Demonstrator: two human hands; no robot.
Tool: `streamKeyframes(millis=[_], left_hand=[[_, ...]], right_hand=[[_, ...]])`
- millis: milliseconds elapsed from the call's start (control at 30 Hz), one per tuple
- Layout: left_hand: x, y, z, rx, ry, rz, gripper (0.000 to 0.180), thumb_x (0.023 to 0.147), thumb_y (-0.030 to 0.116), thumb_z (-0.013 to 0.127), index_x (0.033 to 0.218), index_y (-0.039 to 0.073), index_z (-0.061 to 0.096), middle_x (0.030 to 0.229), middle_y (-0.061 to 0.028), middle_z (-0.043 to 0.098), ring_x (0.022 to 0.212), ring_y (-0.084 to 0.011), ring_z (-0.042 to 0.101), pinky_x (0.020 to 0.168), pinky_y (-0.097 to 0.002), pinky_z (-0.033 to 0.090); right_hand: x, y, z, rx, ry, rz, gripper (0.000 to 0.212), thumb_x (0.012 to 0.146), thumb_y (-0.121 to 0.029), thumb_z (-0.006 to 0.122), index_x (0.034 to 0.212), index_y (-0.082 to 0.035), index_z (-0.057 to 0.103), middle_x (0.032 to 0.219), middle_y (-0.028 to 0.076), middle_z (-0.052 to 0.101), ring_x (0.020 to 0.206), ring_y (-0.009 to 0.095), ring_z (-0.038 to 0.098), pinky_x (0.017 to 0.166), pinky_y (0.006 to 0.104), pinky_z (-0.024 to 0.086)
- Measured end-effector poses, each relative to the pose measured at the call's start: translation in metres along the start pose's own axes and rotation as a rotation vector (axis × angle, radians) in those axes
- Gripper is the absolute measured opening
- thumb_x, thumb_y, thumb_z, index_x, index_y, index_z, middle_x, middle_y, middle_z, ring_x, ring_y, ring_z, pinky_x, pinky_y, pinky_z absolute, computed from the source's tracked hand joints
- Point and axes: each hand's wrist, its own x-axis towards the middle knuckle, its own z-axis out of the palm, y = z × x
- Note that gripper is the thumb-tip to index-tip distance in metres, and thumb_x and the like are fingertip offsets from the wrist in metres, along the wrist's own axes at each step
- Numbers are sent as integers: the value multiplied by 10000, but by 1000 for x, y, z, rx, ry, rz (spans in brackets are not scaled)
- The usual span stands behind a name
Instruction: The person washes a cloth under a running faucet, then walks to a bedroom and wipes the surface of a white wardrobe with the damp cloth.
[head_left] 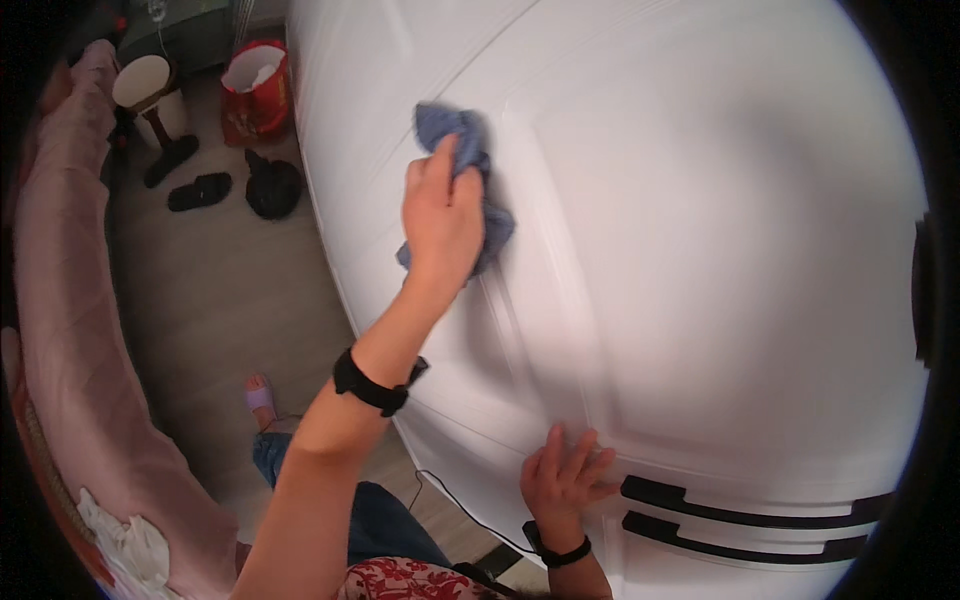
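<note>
A crumpled blue cloth (497,228) lies pressed against a white panelled door (720,260). My left hand (440,225) grips it from above, fingers bent into the fabric, and the arm reaches up from the lower edge. Part of the cloth is hidden under the hand. Lower down, my right hand (565,485) rests on the white surface with fingers spread, holding nothing. Just right of its fingertips run two long black handles (760,518). Each wrist wears a black band.
A pink-covered bed or sofa (70,300) runs along the left, with white cloth (135,545) on it. On the wood-look floor stand a red bag (257,110), a bin (150,90), black slippers (200,192) and a dark bundle (272,188). A thin black cable (465,510) trails below the door.
</note>
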Motion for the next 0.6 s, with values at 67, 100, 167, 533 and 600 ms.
streamKeyframes(millis=[67,100,167,533,600], left_hand=[[-18,32,10,224,-89,342,378,776,120,514,1128,-16,517,912,-187,488,843,-347,498,724,-396,430],[-39,52,10,274,-131,332,433,745,120,547,1157,2,487,904,-192,472,818,-362,489,690,-417,428],[-86,51,3,347,-258,368,504,722,134,583,1198,27,454,914,-202,457,811,-359,491,652,-427,431],[-5,48,6,496,-260,336,472,779,53,503,1227,-47,393,992,-212,468,875,-360,487,759,-415,419],[31,71,11,415,-195,257,436,816,45,470,1234,-57,395,983,-208,465,870,-352,488,772,-394,416]], right_hand=[[0,5,0,-10,18,-17,409,739,-246,542,1133,-140,582,1288,237,442,1200,494,333,919,713,14],[2,6,-2,20,2,-30,464,738,-241,550,1178,-95,529,1290,251,432,1199,489,345,922,702,47],[1,5,2,55,6,-32,527,737,-236,558,1222,-49,476,1292,265,423,1198,483,358,925,692,80],[3,18,-2,154,80,-140,443,732,-193,557,1001,147,469,1102,379,473,1068,515,471,894,540,403],[8,18,-9,64,116,-223,413,748,-195,537,989,134,468,1095,360,486,1032,491,496,905,562,387]])
